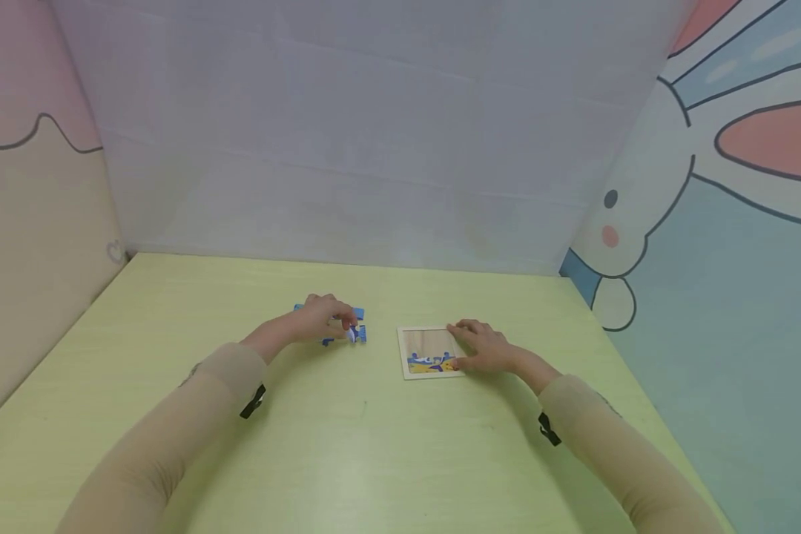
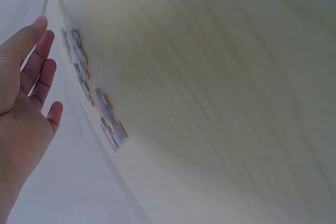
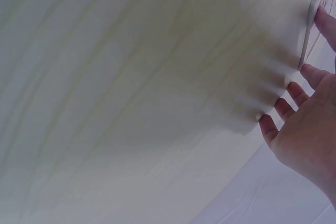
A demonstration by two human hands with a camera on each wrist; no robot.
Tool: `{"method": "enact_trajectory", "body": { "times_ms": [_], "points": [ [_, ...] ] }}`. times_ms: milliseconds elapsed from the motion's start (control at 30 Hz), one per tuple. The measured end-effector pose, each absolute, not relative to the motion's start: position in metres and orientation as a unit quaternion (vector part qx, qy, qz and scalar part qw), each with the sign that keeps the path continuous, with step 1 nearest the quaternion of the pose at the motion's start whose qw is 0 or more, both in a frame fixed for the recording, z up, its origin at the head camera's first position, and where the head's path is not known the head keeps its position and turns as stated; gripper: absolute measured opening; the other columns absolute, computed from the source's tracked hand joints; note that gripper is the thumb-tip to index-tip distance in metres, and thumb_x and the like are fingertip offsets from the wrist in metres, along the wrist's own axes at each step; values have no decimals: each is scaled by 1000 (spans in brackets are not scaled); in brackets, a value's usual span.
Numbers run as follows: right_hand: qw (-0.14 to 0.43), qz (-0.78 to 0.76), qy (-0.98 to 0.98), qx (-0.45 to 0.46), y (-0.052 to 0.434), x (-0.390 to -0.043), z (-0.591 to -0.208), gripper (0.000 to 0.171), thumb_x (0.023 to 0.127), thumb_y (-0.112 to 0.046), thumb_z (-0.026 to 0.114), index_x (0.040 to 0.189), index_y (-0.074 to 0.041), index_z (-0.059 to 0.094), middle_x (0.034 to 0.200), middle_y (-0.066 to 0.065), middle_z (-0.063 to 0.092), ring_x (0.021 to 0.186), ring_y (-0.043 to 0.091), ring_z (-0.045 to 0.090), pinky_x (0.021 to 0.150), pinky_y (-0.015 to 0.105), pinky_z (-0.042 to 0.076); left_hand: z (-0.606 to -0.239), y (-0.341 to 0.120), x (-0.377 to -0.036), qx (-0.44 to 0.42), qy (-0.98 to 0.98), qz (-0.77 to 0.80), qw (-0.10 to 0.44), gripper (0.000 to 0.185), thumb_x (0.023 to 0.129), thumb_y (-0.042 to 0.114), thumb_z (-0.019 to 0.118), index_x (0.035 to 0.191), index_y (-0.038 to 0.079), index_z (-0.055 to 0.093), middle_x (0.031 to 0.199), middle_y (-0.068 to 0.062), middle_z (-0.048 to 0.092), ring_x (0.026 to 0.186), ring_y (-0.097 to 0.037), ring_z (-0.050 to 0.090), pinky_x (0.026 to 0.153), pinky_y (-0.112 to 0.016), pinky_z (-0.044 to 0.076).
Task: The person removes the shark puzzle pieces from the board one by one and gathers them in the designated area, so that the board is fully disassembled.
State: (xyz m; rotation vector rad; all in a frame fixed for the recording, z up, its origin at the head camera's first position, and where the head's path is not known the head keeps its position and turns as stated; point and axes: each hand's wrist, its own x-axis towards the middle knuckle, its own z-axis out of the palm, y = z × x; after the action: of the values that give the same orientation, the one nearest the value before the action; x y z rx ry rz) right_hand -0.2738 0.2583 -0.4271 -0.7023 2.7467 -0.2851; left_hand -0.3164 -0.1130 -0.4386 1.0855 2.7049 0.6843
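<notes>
Children's playroom or nursery corner: cartoon rabbit mural (image 1: 647, 215) covering the right wall, pastel pink-and-cream painting (image 1: 33, 148) running along the left wall, pale green table (image 1: 347, 445) sitting between them, small picture puzzle board (image 1: 419, 343) lying on it.

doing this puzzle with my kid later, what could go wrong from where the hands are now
The loose puzzle pieces lie bunched under the left hand, so lifting one may well scatter or flip its neighbours. The right hand rests only on the right edge of the puzzle tray; a push from the left could slide or turn it on the smooth table.
</notes>
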Motion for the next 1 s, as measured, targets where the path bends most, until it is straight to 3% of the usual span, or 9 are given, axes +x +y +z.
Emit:
{"method": "enact_trajectory", "body": {
  "times_ms": [300, 733, 1000],
  "points": [
    [156, -94, 956, -232, 259, -273, -426, 75, 89, -43, 60, 149, -12, 28, 149, 19, 28, 134, 43, 26, 101, 65, 25, -446, -122, -320, 348, 904, 232, 83, 16, 85, 20, 70, 100, 19, 68, 86, 12, 64, 90, -16, 47, 87, -50, 24],
    [157, -92, 956, -228, 258, -276, -426, 76, 89, -46, 60, 149, -14, 27, 150, 17, 27, 135, 42, 25, 101, 64, 25, -446, -116, -323, 333, 908, 228, 115, 17, 87, 22, 68, 105, 21, 67, 86, 11, 60, 90, -15, 46, 95, -50, 22],
    [157, -91, 956, -228, 257, -275, -424, 76, 89, -46, 60, 149, -13, 27, 149, 17, 28, 135, 42, 26, 101, 64, 26, -434, -105, -315, 329, 911, 227, 101, 30, 85, 21, 71, 115, 16, 67, 89, 7, 61, 93, -19, 46, 90, -50, 24]
  ]
}}
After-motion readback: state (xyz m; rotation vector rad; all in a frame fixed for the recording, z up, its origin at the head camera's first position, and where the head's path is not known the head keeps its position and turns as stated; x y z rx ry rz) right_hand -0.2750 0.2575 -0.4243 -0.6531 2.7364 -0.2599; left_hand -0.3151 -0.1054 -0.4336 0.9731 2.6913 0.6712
